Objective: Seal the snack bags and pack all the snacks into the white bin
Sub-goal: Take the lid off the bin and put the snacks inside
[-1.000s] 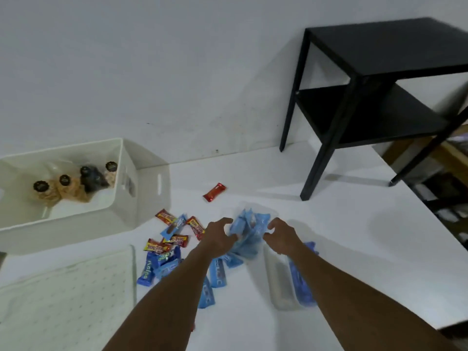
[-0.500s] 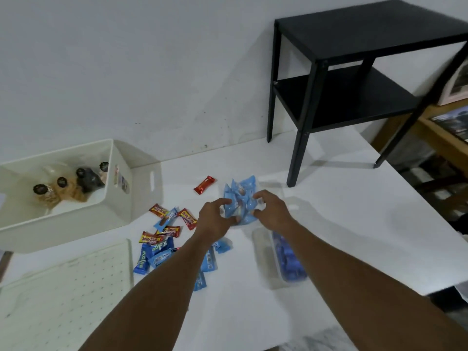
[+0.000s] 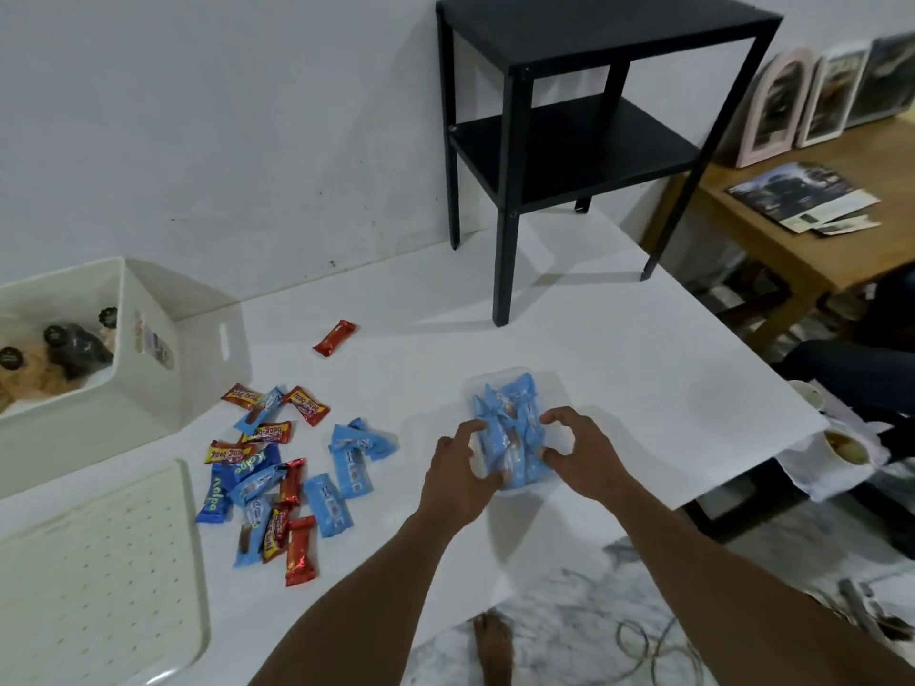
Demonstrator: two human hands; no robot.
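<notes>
1. Bin contents are hard for you to read: the white bin [image 3: 148,349] is cut off by the left edge of the view, and inside it only a few blurred dark-capped packets [image 3: 74,344] show.
2. Your hands cover the near end of the snack bag [image 3: 510,423], so you cannot tell whether its mouth is sealed or open.
3. Print on the loose snacks [image 3: 277,462] is mostly too small to make out.
4. The snack bag is clear plastic, packed full of light-blue wrappers that crowd against one another. It lies flat on the white table [image 3: 619,349] near the front edge, well to the right of the white bin.
5. Your left hand [image 3: 463,467] has its fingers curled round the bag's left side. Your right hand [image 3: 579,455] curves thumb and forefinger into a pinch on the bag's right side. Both have hold of the bag and nothing else.
6. The loose snacks, in blue, red and yellow wrappers, lie scattered between the bin and the bag. One red bar [image 3: 334,337] lies apart from them, farther back on the table.
</notes>
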